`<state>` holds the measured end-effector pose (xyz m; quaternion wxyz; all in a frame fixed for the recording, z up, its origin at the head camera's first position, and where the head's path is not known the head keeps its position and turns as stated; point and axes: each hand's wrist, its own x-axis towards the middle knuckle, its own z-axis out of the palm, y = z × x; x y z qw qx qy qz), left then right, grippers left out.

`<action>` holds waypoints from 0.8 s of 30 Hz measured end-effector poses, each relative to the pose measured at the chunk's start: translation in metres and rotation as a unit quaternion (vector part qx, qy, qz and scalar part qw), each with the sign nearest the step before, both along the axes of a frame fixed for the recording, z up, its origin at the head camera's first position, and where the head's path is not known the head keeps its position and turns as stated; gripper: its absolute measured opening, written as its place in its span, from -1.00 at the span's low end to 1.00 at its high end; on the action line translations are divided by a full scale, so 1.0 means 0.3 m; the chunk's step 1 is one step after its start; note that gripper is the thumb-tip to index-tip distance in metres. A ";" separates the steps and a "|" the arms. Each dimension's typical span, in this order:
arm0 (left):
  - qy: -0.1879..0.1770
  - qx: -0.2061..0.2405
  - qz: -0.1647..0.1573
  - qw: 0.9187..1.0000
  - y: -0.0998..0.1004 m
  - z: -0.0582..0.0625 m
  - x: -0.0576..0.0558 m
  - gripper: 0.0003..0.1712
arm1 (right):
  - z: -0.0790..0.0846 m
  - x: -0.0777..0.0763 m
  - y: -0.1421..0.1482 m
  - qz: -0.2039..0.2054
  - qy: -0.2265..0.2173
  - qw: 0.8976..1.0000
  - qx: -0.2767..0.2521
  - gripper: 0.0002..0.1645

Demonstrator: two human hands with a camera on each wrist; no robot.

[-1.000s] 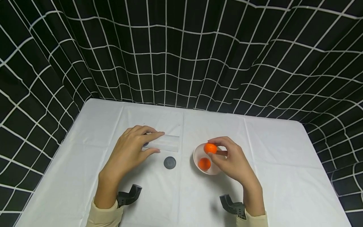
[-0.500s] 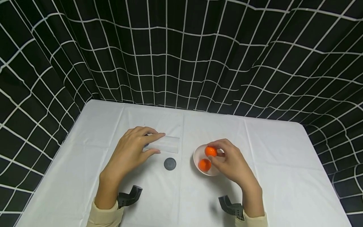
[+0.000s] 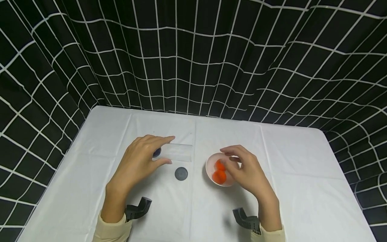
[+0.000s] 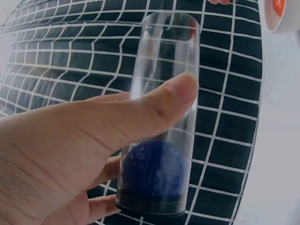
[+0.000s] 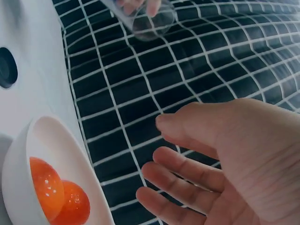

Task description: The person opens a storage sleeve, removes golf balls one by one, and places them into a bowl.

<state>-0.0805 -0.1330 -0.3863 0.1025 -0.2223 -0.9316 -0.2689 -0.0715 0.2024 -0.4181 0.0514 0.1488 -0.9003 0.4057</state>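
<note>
My left hand [image 3: 143, 154] holds a clear tube [image 4: 161, 61], thumb across its front and fingers round the back. A dark blue ball [image 4: 154, 168] sits inside at the dark closed end. In the head view the tube lies sideways, its clear end to the right. My right hand [image 3: 243, 164] hovers over a white bowl [image 5: 16, 173] with fingers loosely bent and nothing between them. Two orange balls [image 5: 75, 204] rest together in the bowl; the thumb partly covers one orange ball [image 3: 219, 164] in the head view.
A round dark grey cap [image 3: 181, 173] lies flat on the white tablecloth [image 3: 169, 211], between the tube and the bowl. Black curtain [image 3: 181, 60] with a white grid rises behind the table and along its sides. Each wrist wears a dark camera mount [image 3: 138, 208].
The right hand has let go of an orange ball, which dropped into the bowl beside the other one. The left index finger has lifted slightly along the tube; the tube has hardly moved.
</note>
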 end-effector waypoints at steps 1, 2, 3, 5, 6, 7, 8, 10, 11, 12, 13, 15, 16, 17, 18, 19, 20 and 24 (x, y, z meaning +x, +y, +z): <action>-0.001 0.001 -0.001 1.000 0.001 0.000 0.000 -0.32 | 0.001 0.001 -0.008 0.005 -0.001 1.000 -0.004 -0.71; -0.002 0.002 -0.001 1.000 0.002 0.001 -0.001 -0.34 | 0.000 0.001 -0.015 0.010 -0.002 1.000 -0.010 -0.71; -0.002 0.003 -0.003 1.000 0.003 0.001 -0.001 -0.36 | -0.001 0.001 -0.024 0.018 -0.003 1.000 -0.016 -0.71; -0.001 0.001 -0.006 1.000 0.005 0.000 -0.001 -0.40 | -0.003 0.001 -0.041 0.034 -0.005 0.999 -0.031 -0.70; 0.004 -0.002 -0.008 1.000 0.006 -0.001 -0.002 -0.41 | -0.005 -0.001 -0.050 0.040 -0.005 0.998 -0.042 -0.70; 0.010 -0.005 -0.011 1.000 0.007 -0.001 -0.003 -0.41 | -0.007 -0.003 -0.058 0.045 -0.005 0.997 -0.056 -0.69; 0.016 -0.006 -0.012 1.000 0.008 -0.002 -0.005 -0.41 | -0.010 -0.006 -0.065 0.048 -0.004 0.996 -0.072 -0.68; 0.030 -0.011 -0.015 0.999 0.007 -0.004 -0.006 -0.41 | -0.016 -0.009 -0.081 0.047 -0.001 0.994 -0.102 -0.64; 0.037 -0.013 -0.016 0.999 0.005 -0.006 -0.006 -0.41 | -0.019 -0.009 -0.090 0.044 -0.002 0.992 -0.119 -0.63; 0.044 -0.015 -0.018 0.999 0.004 -0.007 -0.007 -0.40 | -0.023 -0.011 -0.098 0.040 -0.007 0.990 -0.137 -0.61; 0.050 -0.016 -0.020 0.998 0.003 -0.009 -0.008 -0.40 | -0.026 -0.012 -0.107 0.037 -0.013 0.987 -0.156 -0.60; 0.059 -0.019 -0.022 0.998 0.003 -0.009 -0.010 -0.40 | -0.028 -0.013 -0.126 0.029 -0.040 0.980 -0.191 -0.60; 0.063 -0.019 -0.024 0.998 0.003 -0.010 -0.011 -0.40 | -0.030 -0.013 -0.137 0.025 -0.056 0.977 -0.205 -0.61; 0.065 -0.019 -0.025 0.997 0.004 -0.010 -0.011 -0.40 | -0.030 -0.013 -0.149 0.021 -0.076 0.973 -0.217 -0.62; 0.067 -0.019 -0.025 0.997 0.004 -0.009 -0.011 -0.40 | -0.031 -0.013 -0.161 0.014 -0.096 0.970 -0.225 -0.63; 0.069 -0.020 -0.025 0.997 0.005 -0.009 -0.011 -0.40 | -0.030 -0.013 -0.174 0.003 -0.111 0.969 -0.221 -0.64; 0.070 -0.020 -0.026 0.997 0.006 -0.009 -0.012 -0.40 | -0.032 -0.013 -0.185 -0.002 -0.128 0.966 -0.225 -0.64; 0.069 -0.023 -0.025 0.997 0.010 -0.009 -0.012 -0.42 | -0.039 -0.016 -0.220 0.006 -0.172 0.949 -0.264 -0.59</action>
